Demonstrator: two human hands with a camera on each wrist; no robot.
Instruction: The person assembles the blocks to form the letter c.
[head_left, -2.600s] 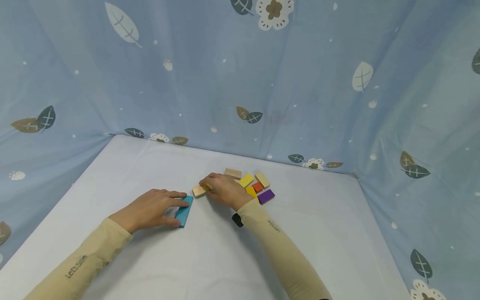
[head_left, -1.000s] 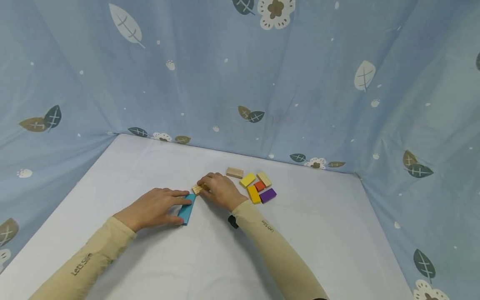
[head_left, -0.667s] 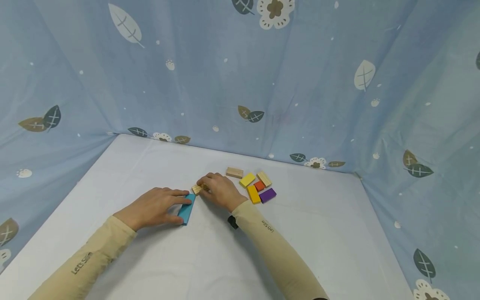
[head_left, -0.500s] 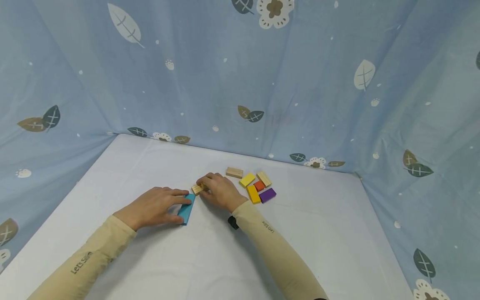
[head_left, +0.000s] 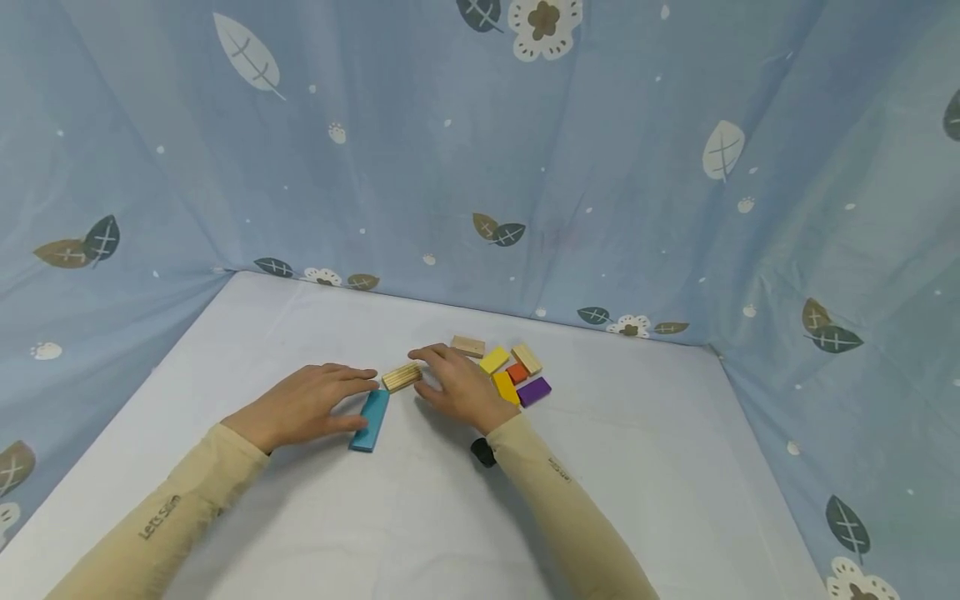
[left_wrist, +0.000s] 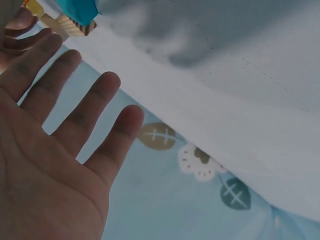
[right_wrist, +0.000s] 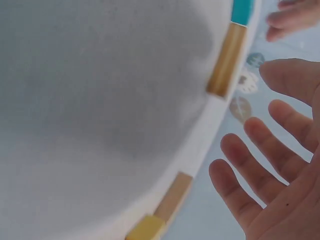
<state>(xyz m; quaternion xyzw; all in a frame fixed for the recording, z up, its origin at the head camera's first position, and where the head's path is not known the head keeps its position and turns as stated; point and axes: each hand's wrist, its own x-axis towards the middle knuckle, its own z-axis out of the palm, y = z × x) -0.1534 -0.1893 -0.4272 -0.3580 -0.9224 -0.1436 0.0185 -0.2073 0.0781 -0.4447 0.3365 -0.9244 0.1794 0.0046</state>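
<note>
A flat blue block (head_left: 371, 423) lies on the white tabletop, and a striped wooden block (head_left: 401, 377) meets its far end at an angle. The right wrist view shows the wooden block (right_wrist: 227, 60) end to end with the blue block (right_wrist: 242, 11). My left hand (head_left: 311, 404) hovers at the blue block's left side. In the left wrist view its fingers (left_wrist: 90, 115) are spread and hold nothing. Just right of the wooden block is my right hand (head_left: 465, 387), thumb and fingers parted, apart from the block in the right wrist view.
Beyond my right hand lie a plain wooden block (head_left: 468, 347), a yellow block (head_left: 495, 360), another wooden block (head_left: 527, 359), a small red block (head_left: 517, 373), an orange-yellow block (head_left: 504, 387) and a purple block (head_left: 534, 392). A blue patterned curtain (head_left: 420, 192) hangs behind the table.
My right hand has let go of the striped wooden block and moved slightly right. My left hand has come off the blue block, fingers lifted. Both blocks stay in place over the last second.
</note>
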